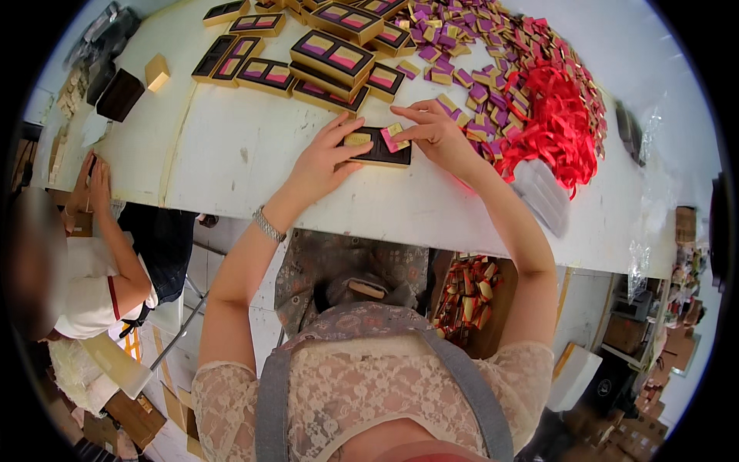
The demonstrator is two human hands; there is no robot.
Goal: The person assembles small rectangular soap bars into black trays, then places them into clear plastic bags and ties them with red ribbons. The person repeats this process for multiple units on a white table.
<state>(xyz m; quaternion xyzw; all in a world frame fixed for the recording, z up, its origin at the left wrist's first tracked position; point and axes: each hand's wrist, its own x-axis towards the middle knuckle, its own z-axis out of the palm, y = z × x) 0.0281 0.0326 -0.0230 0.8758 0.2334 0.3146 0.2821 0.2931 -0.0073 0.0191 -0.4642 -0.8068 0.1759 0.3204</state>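
Observation:
A shallow dark box with a gold rim (382, 156) lies in front of me on the white table. My left hand (323, 160) grips its left end, fingers at the far side and thumb along the near side. A gold piece (357, 139) sits in the box's left compartment, partly under my fingers. My right hand (445, 140) pinches a small pink-and-gold wrapped piece (389, 138) over the right compartment, whose dark floor shows around it. The piece is tilted; whether it touches the box, I cannot tell.
Stacked filled boxes (331, 58) stand beyond my hands. Loose purple-and-gold pieces (481, 92) spread at the far right, beside a heap of red ribbon (550, 123) and a clear plastic tray (540, 192). Another person's hands (94, 185) are at the table's left.

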